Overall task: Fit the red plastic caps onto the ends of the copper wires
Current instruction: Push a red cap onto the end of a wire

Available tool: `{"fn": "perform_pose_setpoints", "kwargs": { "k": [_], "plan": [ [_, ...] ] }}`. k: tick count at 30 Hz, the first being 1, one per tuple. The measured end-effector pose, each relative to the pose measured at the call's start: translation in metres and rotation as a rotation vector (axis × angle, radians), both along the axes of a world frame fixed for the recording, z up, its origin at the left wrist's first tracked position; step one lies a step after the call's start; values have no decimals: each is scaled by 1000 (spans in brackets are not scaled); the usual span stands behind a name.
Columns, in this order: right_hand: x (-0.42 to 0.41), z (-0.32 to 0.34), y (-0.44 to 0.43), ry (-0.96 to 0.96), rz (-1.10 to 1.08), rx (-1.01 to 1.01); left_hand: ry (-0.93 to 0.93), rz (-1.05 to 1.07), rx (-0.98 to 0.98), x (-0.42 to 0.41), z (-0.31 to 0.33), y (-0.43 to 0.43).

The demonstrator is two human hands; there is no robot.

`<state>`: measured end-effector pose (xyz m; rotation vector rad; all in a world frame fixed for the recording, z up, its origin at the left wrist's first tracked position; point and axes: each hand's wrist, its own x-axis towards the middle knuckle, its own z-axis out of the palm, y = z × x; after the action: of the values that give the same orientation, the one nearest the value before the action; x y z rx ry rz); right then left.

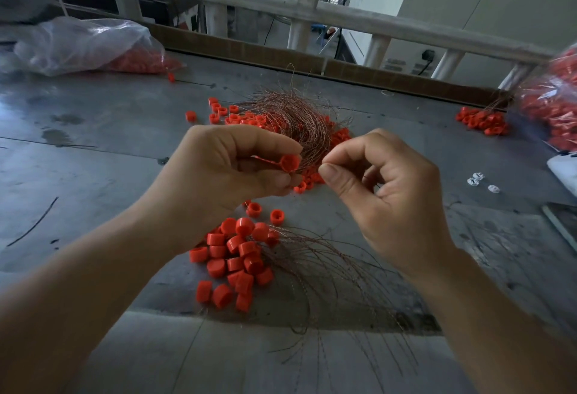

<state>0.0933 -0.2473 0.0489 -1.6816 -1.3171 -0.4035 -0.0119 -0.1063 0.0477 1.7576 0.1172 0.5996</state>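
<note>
Centrally, the left hand [224,171] pinches 1 red cap [290,163]; at its 3 o'clock the right hand [384,193] pinches thumb to forefinger — on a wire or nothing, I cannot tell. Loose copper wires [299,118] lie at 12 o'clock.

I hold my 2 forearms angled inward, left hand [231,168] pinching 1 red cap [290,163] between thumb and forefinger, right hand [384,187] curled, thumb and forefinger tips pressed together.
</note>
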Motion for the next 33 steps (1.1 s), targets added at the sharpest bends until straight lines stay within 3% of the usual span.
{"fn": "perform_pose_setpoints", "kwargs": {
  "k": [20,33],
  "plan": [
    [-7,1,1,51,39,23,-9,45,59,1,-5,-5],
    [-9,-1,2,69,35,-66,-85,31,96,1,-7,-6]
  ]
}}
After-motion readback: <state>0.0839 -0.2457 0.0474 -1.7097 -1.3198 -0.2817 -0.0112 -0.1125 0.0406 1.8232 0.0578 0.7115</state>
